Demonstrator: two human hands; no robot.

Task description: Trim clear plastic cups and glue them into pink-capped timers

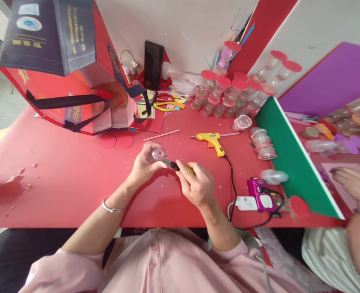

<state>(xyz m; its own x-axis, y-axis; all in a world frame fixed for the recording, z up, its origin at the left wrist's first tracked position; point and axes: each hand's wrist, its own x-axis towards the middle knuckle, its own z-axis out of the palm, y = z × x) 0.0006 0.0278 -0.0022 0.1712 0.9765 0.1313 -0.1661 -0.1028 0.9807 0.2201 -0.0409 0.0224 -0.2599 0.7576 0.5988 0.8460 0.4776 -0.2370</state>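
A clear dome [157, 154] cupped by the left hand [143, 165] is faced, from its right, by a cutter [175, 165] gripped in the right hand [199, 184].

The person wears a light pink shirt [173, 264], seen below the worktop's [76, 191] near edge. A placket [156, 266] runs down the middle of its front, bordered by straight stitched seams, with small round buttons [152, 264] close to the cloth in colour. The fabric looks soft and matt, creasing into loose folds over the chest and at the sides. The left sleeve [66, 270] is wide and full and ends around the elbow; the right sleeve [236, 260] is of the same pink and also leaves the forearm uncovered. The left hand [141, 167] and right hand [199, 183] are bare. Around the left wrist sits a thin, silvery bracelet [110, 209], smooth and rounded, with a small bead-like detail.
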